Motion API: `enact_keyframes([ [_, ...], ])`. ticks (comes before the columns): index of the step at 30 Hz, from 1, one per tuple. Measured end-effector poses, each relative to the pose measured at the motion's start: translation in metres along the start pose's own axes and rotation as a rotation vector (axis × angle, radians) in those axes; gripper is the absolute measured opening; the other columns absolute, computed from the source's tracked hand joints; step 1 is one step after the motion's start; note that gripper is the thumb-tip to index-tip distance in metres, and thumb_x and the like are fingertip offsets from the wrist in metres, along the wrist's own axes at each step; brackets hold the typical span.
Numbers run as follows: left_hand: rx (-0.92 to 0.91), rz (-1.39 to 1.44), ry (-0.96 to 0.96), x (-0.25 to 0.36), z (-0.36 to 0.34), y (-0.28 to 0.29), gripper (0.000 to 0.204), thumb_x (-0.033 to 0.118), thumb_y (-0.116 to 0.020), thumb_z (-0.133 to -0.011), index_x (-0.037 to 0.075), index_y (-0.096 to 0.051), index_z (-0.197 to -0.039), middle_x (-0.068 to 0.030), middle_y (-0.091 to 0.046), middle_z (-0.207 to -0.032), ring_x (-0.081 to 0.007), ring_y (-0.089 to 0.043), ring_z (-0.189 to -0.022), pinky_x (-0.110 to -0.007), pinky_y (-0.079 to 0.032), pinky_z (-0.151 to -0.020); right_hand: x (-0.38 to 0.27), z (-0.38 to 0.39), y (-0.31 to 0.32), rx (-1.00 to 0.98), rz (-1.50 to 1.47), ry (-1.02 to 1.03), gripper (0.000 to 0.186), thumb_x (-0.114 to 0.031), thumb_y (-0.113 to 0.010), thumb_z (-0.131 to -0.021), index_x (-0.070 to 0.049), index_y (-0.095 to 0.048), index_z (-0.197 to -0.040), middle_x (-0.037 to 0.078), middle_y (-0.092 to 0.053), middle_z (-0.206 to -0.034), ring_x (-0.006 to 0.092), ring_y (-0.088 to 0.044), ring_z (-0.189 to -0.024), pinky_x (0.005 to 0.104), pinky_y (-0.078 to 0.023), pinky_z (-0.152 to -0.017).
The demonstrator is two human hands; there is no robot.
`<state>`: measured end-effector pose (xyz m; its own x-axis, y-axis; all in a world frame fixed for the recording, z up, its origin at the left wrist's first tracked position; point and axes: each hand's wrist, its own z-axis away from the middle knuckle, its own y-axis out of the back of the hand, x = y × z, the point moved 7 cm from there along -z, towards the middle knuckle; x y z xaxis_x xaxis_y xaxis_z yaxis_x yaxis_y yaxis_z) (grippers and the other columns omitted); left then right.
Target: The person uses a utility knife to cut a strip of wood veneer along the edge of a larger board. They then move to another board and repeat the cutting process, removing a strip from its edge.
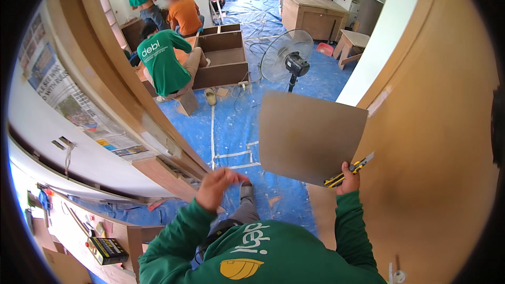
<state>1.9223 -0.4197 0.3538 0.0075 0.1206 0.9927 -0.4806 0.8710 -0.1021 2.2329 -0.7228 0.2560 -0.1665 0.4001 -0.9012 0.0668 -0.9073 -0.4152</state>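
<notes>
My right hand (348,180) is closed around a yellow and black utility knife (336,179), its blade pointing up and to the right. The same hand grips the lower right corner of a thin, squarish brown sheet (313,137), which stands up in front of me. My left hand (214,186) is raised to the left of the sheet and apart from it. Its fingers are drawn together, with nothing visible in them. Both sleeves are green.
A standing fan (295,63) is beyond the sheet. Three people work at the far left beside a brown cabinet frame (223,52) lying on blue floor sheeting (194,126). A wooden chest (314,16) stands far right. A black and yellow box (108,250) rests on the lower left shelf.
</notes>
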Motion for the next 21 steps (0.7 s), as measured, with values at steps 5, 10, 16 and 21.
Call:
enact_keyframes([
  [5,0.096,-0.004,-0.351,0.023,-0.163,0.042,0.034,0.025,-0.056,-0.099,-0.003,-0.056,-0.119,-0.0161,-0.063,-0.12,-0.0252,-0.06,-0.113,-0.037,-0.047,-0.096,0.007,-0.059,-0.035,-0.038,-0.029,-0.039,0.017,-0.008,-0.071,-0.09,-0.009,-0.055,-0.097,0.0,-0.058,-0.092,0.0151,-0.058,-0.087,0.034,-0.051,-0.082],
  [10,-0.039,0.268,-0.367,0.064,-0.277,0.03,0.05,0.021,-0.069,-0.092,-0.001,-0.048,-0.131,-0.0133,-0.049,-0.137,-0.0213,-0.056,-0.114,-0.036,-0.048,-0.094,0.006,-0.083,-0.116,-0.019,-0.023,-0.077,0.006,-0.008,-0.063,-0.095,-0.009,-0.057,-0.097,0.003,-0.063,-0.096,0.0188,-0.064,-0.091,0.0371,-0.055,-0.087],
  [16,0.049,0.322,-0.15,0.042,-0.368,0.07,0.018,0.019,-0.062,-0.099,0.001,-0.062,-0.102,0.0026,-0.062,-0.088,-0.0048,-0.054,-0.08,-0.022,-0.044,-0.072,0.044,-0.116,-0.17,-0.006,-0.014,-0.095,0.009,-0.007,-0.064,-0.095,-0.009,-0.056,-0.099,0.003,-0.064,-0.101,0.021,-0.063,-0.098,0.0394,-0.053,-0.091],
  [21,0.207,0.347,-0.162,0.055,-0.379,0.096,0.024,0.024,-0.061,-0.1,0.002,-0.063,-0.09,0.0042,-0.058,-0.078,-0.0038,-0.047,-0.071,-0.023,-0.041,-0.063,0.072,-0.139,-0.187,-0.083,0.067,-0.173,0.01,-0.006,-0.063,-0.095,-0.01,-0.056,-0.1,0.002,-0.062,-0.1,0.0174,-0.061,-0.089,0.0358,-0.053,-0.085],
])
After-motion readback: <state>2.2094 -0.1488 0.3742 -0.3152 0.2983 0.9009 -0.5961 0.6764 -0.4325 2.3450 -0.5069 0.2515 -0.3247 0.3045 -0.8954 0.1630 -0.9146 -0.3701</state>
